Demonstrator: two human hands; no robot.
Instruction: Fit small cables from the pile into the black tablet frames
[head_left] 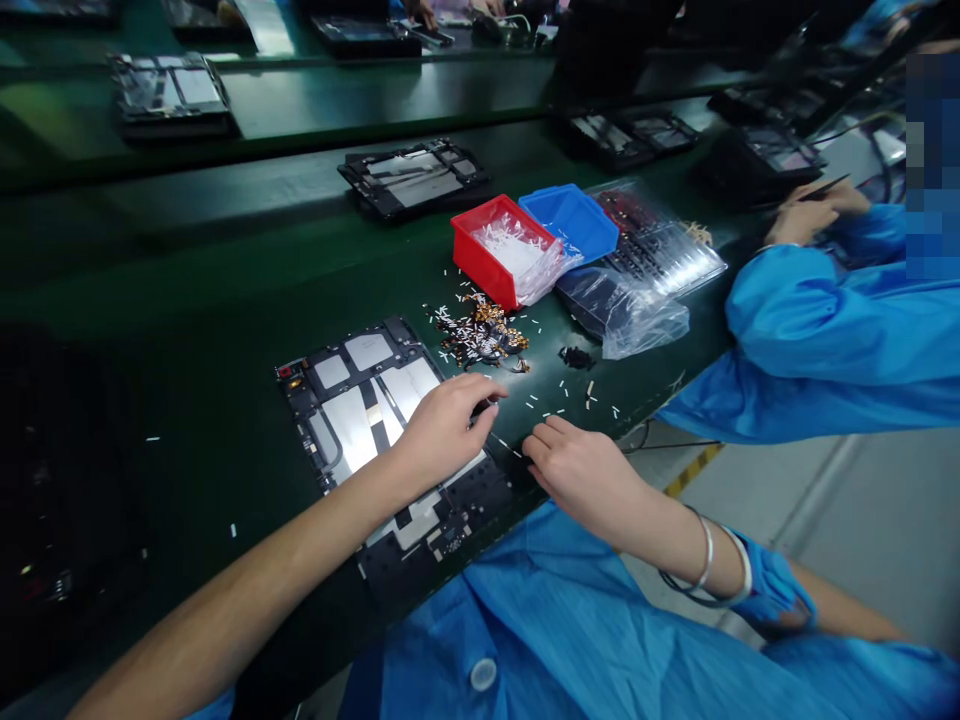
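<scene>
The left hand (446,425) lies over the right-hand edge of an opened flat device (349,425), its wrist crossing the metal plates. Its thumb and index finger curve toward each other around something small and dark; whether they pinch it cannot be told. The right hand (577,460) is beside the device, off its edge, with its fingers bunched and bent inward. A thin pale strip (507,446) spans the gap between the hands, its lower end at the right hand's fingertips; whether these grip it is too small to tell.

The device rests on a dark green surface (210,400). Just beyond the left hand sits a heap of small gold, black and white parts (484,335), with white slips (532,405) strewn around. Behind the heap, a red bin (480,255) holds white pieces and touches a blue bin (570,215). To their right are a clear tray (667,240) and a plastic bag (645,320); a small black cluster (576,357) lies nearer.

Another opened device (416,178) lies farther back. At right, a co-worker's blue sleeve (825,310) reaches in, the hands around a thin dark tool. Below is a grey floor (847,500) with a yellow-and-black stripe (694,470).
</scene>
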